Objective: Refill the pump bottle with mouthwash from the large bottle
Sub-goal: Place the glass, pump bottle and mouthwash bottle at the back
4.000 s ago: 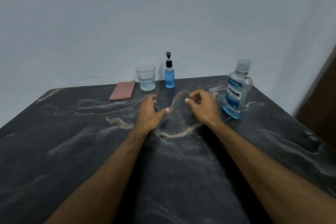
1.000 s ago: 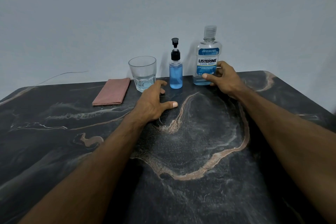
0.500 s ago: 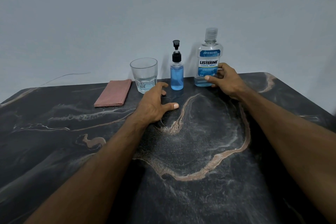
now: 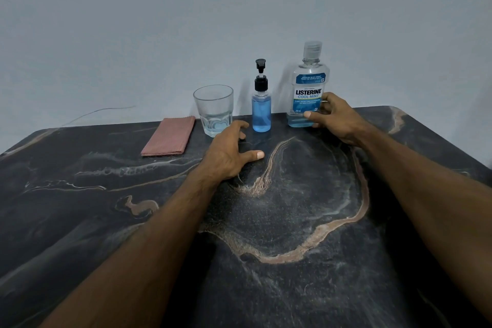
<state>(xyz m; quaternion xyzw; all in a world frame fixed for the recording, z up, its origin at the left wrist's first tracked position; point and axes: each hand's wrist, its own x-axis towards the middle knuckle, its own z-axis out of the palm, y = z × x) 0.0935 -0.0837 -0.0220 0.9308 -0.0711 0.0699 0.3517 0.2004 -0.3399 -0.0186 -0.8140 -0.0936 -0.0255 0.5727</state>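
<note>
The large mouthwash bottle [image 4: 308, 88], clear with a blue label and a clear cap, stands upright at the back of the dark marble table [image 4: 266, 221]; only a little blue liquid shows at its bottom. My right hand [image 4: 336, 117] grips its lower right side, thumb across the front. Left of it stands the small pump bottle [image 4: 261, 108], mostly full of blue liquid, with a black pump head. My left hand [image 4: 229, 156] rests on the table just in front of the pump bottle, fingers spread and holding nothing.
A clear drinking glass [image 4: 213, 110] with some water stands left of the pump bottle, close to my left fingers. A folded pink cloth [image 4: 169, 139] lies further left. A plain wall rises right behind the table's back edge.
Four seconds ago the large bottle stood at the right table edge and my right hand was off it; now it stands beside the pump bottle in my right hand. Little has moved in the last second.
</note>
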